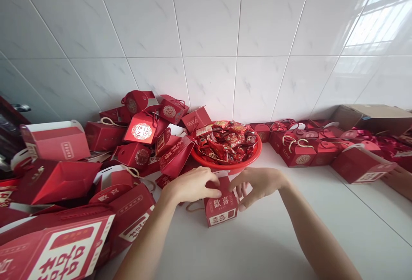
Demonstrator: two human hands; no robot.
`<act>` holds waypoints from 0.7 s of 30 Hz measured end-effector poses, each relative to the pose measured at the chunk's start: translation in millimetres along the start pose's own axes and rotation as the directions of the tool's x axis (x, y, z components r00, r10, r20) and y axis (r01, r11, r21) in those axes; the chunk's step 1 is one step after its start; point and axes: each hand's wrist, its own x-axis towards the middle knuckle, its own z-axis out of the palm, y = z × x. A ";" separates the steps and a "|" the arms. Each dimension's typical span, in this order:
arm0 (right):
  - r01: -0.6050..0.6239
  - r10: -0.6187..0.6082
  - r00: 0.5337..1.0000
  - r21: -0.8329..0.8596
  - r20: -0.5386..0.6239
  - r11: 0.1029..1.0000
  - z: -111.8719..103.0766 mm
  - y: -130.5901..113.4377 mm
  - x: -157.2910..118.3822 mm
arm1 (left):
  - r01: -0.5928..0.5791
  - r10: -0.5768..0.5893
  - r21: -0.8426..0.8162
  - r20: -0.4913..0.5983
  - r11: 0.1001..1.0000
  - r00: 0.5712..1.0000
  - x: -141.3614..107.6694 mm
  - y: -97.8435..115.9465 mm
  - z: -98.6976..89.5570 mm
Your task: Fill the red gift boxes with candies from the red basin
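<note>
A small red gift box [222, 200] with white Chinese characters stands upright on the white counter in front of me. My left hand [193, 186] grips its upper left side, the thumb lying on the face near the top. At the right side of the box is my right hand [259, 183], fingers bent and apart, the index fingertip at the upper edge. The inside of the box is hidden from here. Just behind, a red plastic basin [227, 166] holds many candies in red wrappers [233, 140].
Many red gift boxes [141, 127] lie heaped on the left, some with cord handles. Rows of closed boxes [298, 153] stand on the right, near a brown cardboard box [373, 114]. Another person's hand [399, 181] touches a red box [360, 164] there. A tiled wall [209, 78] rises behind.
</note>
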 end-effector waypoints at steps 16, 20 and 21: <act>-0.203 0.185 0.977 -0.193 -0.105 0.960 4.3 34.8 37.0 | 0.054 -0.056 0.089 0.020 0.995 0.998 2.9 10.1 7.1; -0.130 0.124 0.989 -0.067 -0.083 0.989 -1.8 41.0 33.8 | 0.086 -0.089 0.080 0.028 0.993 0.996 2.8 9.4 6.0; -0.108 0.104 0.989 -0.028 -0.102 0.994 -4.1 40.3 29.7 | 0.090 -0.093 0.077 0.036 0.993 0.995 2.8 9.2 5.7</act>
